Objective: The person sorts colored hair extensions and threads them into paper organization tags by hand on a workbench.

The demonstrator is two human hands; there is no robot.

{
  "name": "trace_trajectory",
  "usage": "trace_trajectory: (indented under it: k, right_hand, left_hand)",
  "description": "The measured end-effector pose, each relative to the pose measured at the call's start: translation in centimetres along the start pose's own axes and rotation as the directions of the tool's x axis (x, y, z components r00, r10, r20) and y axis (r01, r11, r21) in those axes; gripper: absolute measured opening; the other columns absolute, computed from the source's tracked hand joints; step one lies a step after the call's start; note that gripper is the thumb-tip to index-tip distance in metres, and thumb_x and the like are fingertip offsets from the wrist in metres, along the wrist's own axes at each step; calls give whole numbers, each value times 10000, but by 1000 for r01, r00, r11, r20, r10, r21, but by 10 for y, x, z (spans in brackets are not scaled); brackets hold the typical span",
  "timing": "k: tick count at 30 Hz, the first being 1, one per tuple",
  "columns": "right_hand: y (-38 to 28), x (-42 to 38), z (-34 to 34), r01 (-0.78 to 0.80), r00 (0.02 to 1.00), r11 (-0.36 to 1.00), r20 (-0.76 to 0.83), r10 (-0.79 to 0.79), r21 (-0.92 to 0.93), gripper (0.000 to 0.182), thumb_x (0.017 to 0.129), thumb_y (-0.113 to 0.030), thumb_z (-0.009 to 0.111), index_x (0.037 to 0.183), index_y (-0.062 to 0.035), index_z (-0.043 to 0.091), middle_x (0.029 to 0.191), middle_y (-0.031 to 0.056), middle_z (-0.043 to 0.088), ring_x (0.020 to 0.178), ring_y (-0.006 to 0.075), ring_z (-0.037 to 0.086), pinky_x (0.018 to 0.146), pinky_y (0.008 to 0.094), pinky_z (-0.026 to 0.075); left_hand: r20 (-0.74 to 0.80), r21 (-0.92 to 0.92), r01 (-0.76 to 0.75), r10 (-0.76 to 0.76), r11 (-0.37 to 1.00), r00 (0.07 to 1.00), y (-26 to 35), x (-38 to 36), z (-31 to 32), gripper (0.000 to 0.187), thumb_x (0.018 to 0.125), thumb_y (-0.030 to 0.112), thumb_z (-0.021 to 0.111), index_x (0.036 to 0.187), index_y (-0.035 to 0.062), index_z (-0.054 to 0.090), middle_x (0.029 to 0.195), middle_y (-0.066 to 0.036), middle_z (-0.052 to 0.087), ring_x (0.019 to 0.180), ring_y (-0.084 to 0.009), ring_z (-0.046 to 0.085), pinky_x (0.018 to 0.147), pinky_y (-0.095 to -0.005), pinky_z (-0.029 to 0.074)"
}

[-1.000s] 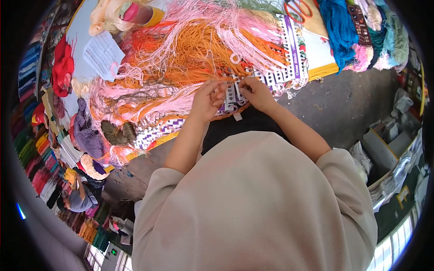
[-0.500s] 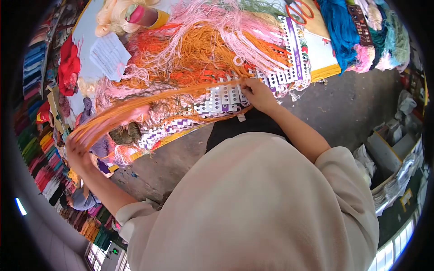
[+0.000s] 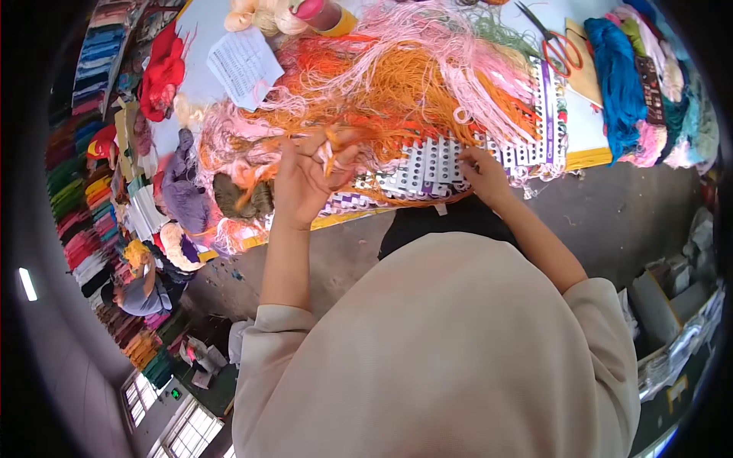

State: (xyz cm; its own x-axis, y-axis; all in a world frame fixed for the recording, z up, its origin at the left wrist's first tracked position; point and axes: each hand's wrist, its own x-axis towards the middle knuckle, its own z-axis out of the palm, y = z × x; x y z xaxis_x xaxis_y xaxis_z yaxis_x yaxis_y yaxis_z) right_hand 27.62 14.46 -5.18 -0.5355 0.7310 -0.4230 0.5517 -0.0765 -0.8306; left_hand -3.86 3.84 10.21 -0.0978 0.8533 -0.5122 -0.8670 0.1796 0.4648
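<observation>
My left hand [image 3: 309,175] is raised over the table's near side, palm toward me, its fingers bent and slightly blurred around strands of orange embroidery thread [image 3: 412,72]. To its right, my right hand [image 3: 487,177] pinches at the edge of the punched thread cards [image 3: 427,164], where orange strands gather; the fingertips partly hide the grip. These white cards have rows of holes and purple print, and lie overlapped along the near edge. Pink thread [image 3: 374,46] spreads loosely over and beside the orange.
Red-handled scissors [image 3: 561,53] lie at the back right beside blue skeins [image 3: 615,84]. A written paper sheet [image 3: 244,67] and a thread cone [image 3: 324,15] are at the back left. Another person [image 3: 143,294] is at left, near shelves of coloured yarn.
My left hand has come in from the far left to the middle, and the long stretched orange bundle is now slack. My right hand stays by the cards as the view shifts.
</observation>
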Motion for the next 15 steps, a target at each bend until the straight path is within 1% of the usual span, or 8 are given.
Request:
trace_trajectory:
  k: [2, 4, 5, 6, 8, 9, 12, 15]
  right_hand:
    - [-24, -4, -8, -47, 999, 997, 17, 46, 65, 169, 890, -121, 647, 1047, -62, 637, 872, 82, 642, 799, 199, 618, 708, 325, 491]
    - [-28, 0, -1, 58, 998, 980, -28, -54, 193, 172, 896, -107, 648, 1061, -59, 643, 860, 63, 638, 768, 167, 595, 691, 299, 478]
    - [-39, 0, -2, 92, 996, 966, -26, -89, 240, 172, 899, -102, 647, 1065, -56, 644, 856, 55, 639, 760, 153, 586, 685, 290, 473]
    - [-55, -2, -4, 46, 999, 942, -7, -46, 332, 158, 910, -98, 645, 1063, -55, 649, 872, 18, 620, 742, 100, 548, 681, 255, 459]
    - [-75, -2, -2, 25, 1000, 877, -6, -25, 480, 184, 918, -103, 647, 1098, -66, 652, 914, -20, 591, 737, 60, 514, 684, 225, 444]
    - [-84, -1, -4, 20, 998, 820, 44, -55, 572, 236, 924, -132, 663, 1153, -81, 644, 957, -25, 569, 735, 49, 502, 691, 208, 443]
    - [-100, 8, 8, 101, 987, 723, 23, -160, 684, 270, 916, -179, 702, 1156, -76, 633, 968, -2, 568, 809, 73, 557, 708, 210, 466]
    - [-107, 6, 12, 24, 994, 771, 67, -86, 636, 233, 918, -193, 700, 1098, -58, 638, 1011, 17, 588, 841, 92, 579, 722, 228, 476]
  left_hand:
    - [77, -47, 26, -22, 999, 997, -13, 10, 5, 789, 1004, 599, 293, 1395, -77, 410, 1385, -273, 501, 1233, -390, 562, 847, -365, 588]
    - [81, 0, 47, -47, 999, 996, -25, 17, 16, 793, 1004, 600, 293, 1389, -83, 411, 1382, -264, 509, 1216, -389, 576, 833, -361, 589]
    - [9, 108, 39, -41, 993, 999, -31, 19, 23, 798, 1002, 605, 289, 1388, -82, 413, 1378, -254, 517, 1205, -380, 586, 805, -342, 589]
    - [12, 107, 45, -46, 993, 999, -36, 21, 28, 798, 1002, 605, 289, 1388, -82, 413, 1378, -254, 517, 1205, -380, 586, 805, -342, 589]
    - [15, 192, 99, -104, 976, 994, -45, 26, 34, 833, 992, 619, 314, 1414, -97, 371, 1435, -263, 459, 1229, -360, 575, 681, -282, 562]
    - [92, 178, 128, -146, 976, 985, -49, 28, 33, 769, 1009, 598, 280, 1386, -53, 438, 1345, -209, 558, 1176, -326, 616, 683, -268, 575]
    - [46, 339, 146, -171, 929, 984, -65, 30, 36, 804, 996, 623, 290, 1408, -56, 416, 1283, -210, 595, 1095, -305, 662, 607, -239, 541]
    - [54, 378, 158, -192, 912, 980, -78, 33, 40, 766, 1009, 605, 284, 1395, -37, 445, 1230, -181, 630, 1036, -279, 686, 572, -226, 524]
